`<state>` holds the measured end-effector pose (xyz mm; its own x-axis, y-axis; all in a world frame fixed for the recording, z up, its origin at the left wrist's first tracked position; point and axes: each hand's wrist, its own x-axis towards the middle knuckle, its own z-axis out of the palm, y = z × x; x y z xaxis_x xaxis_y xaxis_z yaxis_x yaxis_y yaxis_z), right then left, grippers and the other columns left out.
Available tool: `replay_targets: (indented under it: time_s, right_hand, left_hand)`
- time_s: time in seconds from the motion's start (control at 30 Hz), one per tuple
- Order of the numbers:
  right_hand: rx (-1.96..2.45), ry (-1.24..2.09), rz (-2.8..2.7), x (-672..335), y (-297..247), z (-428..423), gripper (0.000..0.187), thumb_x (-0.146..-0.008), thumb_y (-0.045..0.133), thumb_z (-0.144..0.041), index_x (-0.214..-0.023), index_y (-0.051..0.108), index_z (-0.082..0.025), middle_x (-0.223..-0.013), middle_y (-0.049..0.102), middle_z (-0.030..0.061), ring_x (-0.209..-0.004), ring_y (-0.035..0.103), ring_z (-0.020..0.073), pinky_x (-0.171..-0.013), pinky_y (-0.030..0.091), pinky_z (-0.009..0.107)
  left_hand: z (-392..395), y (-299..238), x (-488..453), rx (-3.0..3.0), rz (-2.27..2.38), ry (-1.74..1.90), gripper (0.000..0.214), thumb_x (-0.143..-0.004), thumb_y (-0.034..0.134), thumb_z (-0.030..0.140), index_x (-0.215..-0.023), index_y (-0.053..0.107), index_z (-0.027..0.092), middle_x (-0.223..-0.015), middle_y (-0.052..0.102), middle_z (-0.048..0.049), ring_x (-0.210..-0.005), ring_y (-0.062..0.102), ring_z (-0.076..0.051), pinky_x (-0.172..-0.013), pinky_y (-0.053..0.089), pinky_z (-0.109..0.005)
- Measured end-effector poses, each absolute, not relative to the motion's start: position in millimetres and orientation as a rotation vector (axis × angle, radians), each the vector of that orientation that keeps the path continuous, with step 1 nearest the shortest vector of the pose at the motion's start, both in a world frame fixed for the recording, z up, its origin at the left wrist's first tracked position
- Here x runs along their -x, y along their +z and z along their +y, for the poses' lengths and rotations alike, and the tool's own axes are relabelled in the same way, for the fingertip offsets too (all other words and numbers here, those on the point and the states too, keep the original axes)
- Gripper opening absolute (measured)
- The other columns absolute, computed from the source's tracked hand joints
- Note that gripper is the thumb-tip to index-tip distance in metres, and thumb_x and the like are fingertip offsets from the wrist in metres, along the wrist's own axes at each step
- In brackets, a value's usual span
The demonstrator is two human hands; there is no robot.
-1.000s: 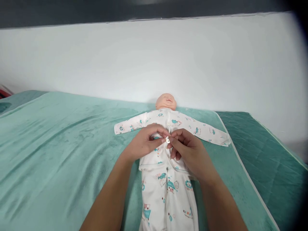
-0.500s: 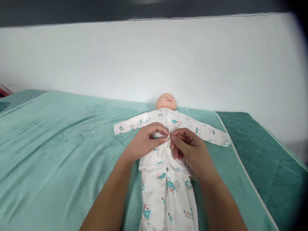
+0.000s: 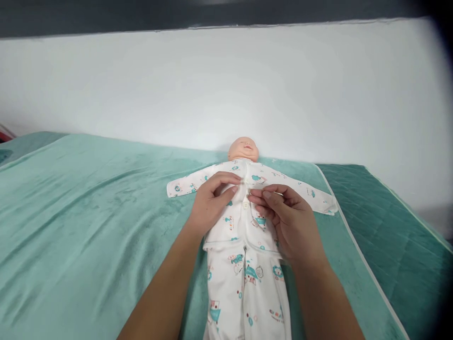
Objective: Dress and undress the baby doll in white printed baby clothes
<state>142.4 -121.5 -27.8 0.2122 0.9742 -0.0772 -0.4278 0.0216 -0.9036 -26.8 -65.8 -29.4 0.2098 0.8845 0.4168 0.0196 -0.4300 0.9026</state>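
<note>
A baby doll [image 3: 243, 148] lies on its back on a green blanket [image 3: 88, 203], arms spread. It wears a white printed shirt [image 3: 233, 222] and matching trousers [image 3: 244, 293]. My left hand [image 3: 212, 200] rests on the left half of the chest, thumb and fingers pinched on the shirt's front edge. My right hand [image 3: 286, 217] lies on the right half, fingers pressed together on the other front edge. The fingertips of both hands almost meet at the upper chest. Just below them a small white button [image 3: 245, 205] sits closed on the placket.
The green blanket covers a bed against a white wall [image 3: 226, 85]. A darker green quilted cover [image 3: 385, 236] lies to the right, past the blanket's white-trimmed edge. A red object shows at the far left edge [image 3: 3, 134].
Both hands let go of the mid-chest button, which now lies closed and uncovered. They have moved a little up the shirt front toward the doll's neck.
</note>
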Motion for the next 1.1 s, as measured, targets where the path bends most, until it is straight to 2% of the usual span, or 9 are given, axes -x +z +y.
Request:
replay_targets:
  time_s: [0.13, 0.3, 0.5, 0.6, 0.73, 0.9, 1.0, 1.1]
  right_hand:
    - [0.977, 1.164, -0.754, -141, -29, -121, 0.023, -0.073, 0.083, -0.026, -0.089, 0.068, -0.019, -0.096, 0.073, 0.0056, -0.09, 0.069, 0.0161, -0.074, 0.058, 0.023]
    - [1.0, 1.07, -0.784, -141, -32, -122, 0.024, -0.068, 0.086, -0.024, -0.084, 0.069, -0.021, -0.081, 0.067, 0.0, -0.07, 0.06, 0.0104, -0.06, 0.05, 0.021]
    - [1.016, 1.04, -0.709, -143, -33, -121, 0.022, -0.069, 0.086, -0.027, -0.084, 0.071, -0.02, -0.076, 0.063, -0.0005, -0.068, 0.056, 0.0094, -0.061, 0.048, 0.021]
    - [0.999, 1.053, -0.692, -144, -32, -121, 0.02, -0.072, 0.084, -0.027, -0.086, 0.073, -0.02, -0.071, 0.06, -0.0011, -0.063, 0.051, 0.0067, -0.056, 0.044, 0.018]
    - [0.903, 1.08, -0.673, -146, -30, -121, 0.016, -0.077, 0.081, -0.029, -0.08, 0.07, -0.017, -0.062, 0.053, -0.0032, -0.048, 0.036, 0.0016, -0.041, 0.03, 0.014]
    - [0.745, 1.173, -0.606, -150, -26, -124, 0.03, -0.079, 0.079, -0.039, -0.072, 0.06, -0.018, -0.049, 0.036, -0.0085, -0.036, 0.018, 0.0011, -0.029, 0.014, 0.015]
    - [0.679, 1.215, -0.594, -152, -24, -127, 0.038, -0.082, 0.074, -0.05, -0.07, 0.055, -0.019, -0.044, 0.029, -0.0099, -0.034, 0.013, 0.0023, -0.026, 0.012, 0.017]
    - [0.639, 1.258, -0.543, -154, -22, -129, 0.05, -0.085, 0.067, -0.057, -0.06, 0.045, -0.02, -0.041, 0.025, -0.0092, -0.032, 0.011, 0.0034, -0.026, 0.01, 0.019]
  left_hand:
    - [-61, -33, 28, -1.377, 1.062, 1.421, 0.003, -0.081, 0.069, 0.023, -0.082, 0.068, 0.021, -0.083, 0.065, -0.0003, -0.075, 0.055, -0.012, -0.07, 0.044, -0.024]
    - [-59, -31, 30, -1.144, 0.988, 1.505, 0.009, -0.074, 0.072, 0.02, -0.081, 0.067, 0.02, -0.079, 0.061, 0.0014, -0.073, 0.053, -0.009, -0.07, 0.042, -0.022]
    - [-56, -28, 37, -0.922, 0.757, 1.524, 0.006, -0.077, 0.065, 0.017, -0.082, 0.063, 0.018, -0.076, 0.056, 0.0012, -0.066, 0.051, -0.008, -0.072, 0.046, -0.024]
    - [-54, -25, 42, -0.776, 0.595, 1.501, 0.008, -0.079, 0.064, 0.018, -0.086, 0.06, 0.019, -0.069, 0.049, 0.0027, -0.061, 0.048, -0.007, -0.063, 0.044, -0.022]
    - [-54, -20, 46, -0.638, 0.457, 1.465, 0.008, -0.084, 0.064, 0.022, -0.087, 0.058, 0.019, -0.062, 0.04, 0.0059, -0.05, 0.04, -0.005, -0.047, 0.035, -0.019]
    - [-56, -18, 49, -0.581, 0.382, 1.407, 0.022, -0.094, 0.057, 0.032, -0.078, 0.053, 0.018, -0.051, 0.031, 0.0087, -0.037, 0.028, -0.003, -0.035, 0.024, -0.017]
    - [-56, -19, 50, -0.585, 0.387, 1.401, 0.027, -0.096, 0.055, 0.038, -0.077, 0.053, 0.019, -0.044, 0.028, 0.0101, -0.032, 0.023, -0.003, -0.032, 0.019, -0.018]
    - [-56, -19, 51, -0.592, 0.401, 1.394, 0.031, -0.095, 0.054, 0.043, -0.075, 0.052, 0.02, -0.04, 0.025, 0.0109, -0.028, 0.02, -0.003, -0.031, 0.017, -0.019]
